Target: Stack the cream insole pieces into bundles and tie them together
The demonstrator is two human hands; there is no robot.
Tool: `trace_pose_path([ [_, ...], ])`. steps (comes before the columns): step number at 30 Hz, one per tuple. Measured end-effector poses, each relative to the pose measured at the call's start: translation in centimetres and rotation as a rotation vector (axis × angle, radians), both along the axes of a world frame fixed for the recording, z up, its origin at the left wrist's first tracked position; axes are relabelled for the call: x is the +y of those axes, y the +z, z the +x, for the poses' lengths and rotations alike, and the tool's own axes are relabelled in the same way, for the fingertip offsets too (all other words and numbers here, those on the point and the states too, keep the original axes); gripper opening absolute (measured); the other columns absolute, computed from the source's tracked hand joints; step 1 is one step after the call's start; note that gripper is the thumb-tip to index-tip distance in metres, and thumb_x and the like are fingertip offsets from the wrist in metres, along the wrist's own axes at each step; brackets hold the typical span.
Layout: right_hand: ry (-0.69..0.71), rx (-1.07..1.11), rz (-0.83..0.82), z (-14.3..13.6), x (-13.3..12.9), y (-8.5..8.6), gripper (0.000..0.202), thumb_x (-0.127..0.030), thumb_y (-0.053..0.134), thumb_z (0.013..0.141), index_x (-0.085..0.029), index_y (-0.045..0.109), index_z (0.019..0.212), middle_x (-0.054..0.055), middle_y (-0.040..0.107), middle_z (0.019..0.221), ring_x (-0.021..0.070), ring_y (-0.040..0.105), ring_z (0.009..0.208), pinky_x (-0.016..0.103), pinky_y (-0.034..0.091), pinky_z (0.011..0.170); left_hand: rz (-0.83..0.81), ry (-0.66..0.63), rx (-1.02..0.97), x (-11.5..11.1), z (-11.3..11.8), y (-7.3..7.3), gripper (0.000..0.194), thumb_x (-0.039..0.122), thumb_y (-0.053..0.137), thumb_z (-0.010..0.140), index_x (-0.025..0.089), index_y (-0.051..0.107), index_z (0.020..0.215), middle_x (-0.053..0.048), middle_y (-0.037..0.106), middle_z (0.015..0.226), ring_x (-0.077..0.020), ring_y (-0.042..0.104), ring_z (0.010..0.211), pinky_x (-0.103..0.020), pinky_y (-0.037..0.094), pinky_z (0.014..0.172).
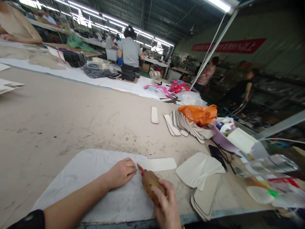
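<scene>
My right hand is wrapped round a brown glue bottle with a red nozzle. The bottle leans so that its tip comes down at the left end of a white strip-shaped piece with rounded corners. On that same end rests my left hand, its fingers closed and bent down; whether they pinch the strip is hidden. Under the hand and part of the strip lies a white cloth-like sheet. Right of the bottle a fan of white pieces overlaps several beige pieces.
Farther back are a single white strip, a fanned row of strips and an orange bag. A purple basin, a dark phone and a clear bottle stand at the right. People work at tables behind.
</scene>
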State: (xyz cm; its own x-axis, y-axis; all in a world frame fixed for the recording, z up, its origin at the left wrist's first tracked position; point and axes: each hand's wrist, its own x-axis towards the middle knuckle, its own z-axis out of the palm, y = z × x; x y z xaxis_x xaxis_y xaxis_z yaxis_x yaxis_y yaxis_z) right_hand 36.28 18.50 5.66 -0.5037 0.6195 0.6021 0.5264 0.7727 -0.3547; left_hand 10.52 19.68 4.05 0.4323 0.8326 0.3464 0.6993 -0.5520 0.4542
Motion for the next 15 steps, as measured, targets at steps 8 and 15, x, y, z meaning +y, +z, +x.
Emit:
trace_pose_path([
  [8, -0.052, -0.002, 0.014, 1.0, 0.3, 0.7, 0.044, 0.003, 0.045, 0.072, -0.024, 0.059, 0.103, 0.009, 0.044, 0.118, 0.0227, 0.049, 0.106, 0.042, 0.052, 0.082, 0.045, -0.001, -0.003, 0.2, -0.1, -0.2, 0.022, 0.016, 0.044, 0.089, 0.017, 0.066, 0.085, -0.004, 0.062, 0.079, -0.0152, 0.053, 0.081, -0.031, 0.043, 0.077],
  [15, -0.21, -0.046, 0.006, 3.8, 0.9, 0.2, 0.052, 0.004, 0.043, 0.07, -0.025, 0.056, 0.111, 0.01, 0.043, 0.119, 0.0242, 0.047, 0.108, 0.046, 0.051, 0.083, 0.065, -0.016, -0.026, 0.4, 0.0, 0.0, 0.023, 0.016, 0.045, 0.089, 0.017, 0.066, 0.08, -0.004, 0.062, 0.078, -0.0141, 0.053, 0.079, -0.029, 0.044, 0.073],
])
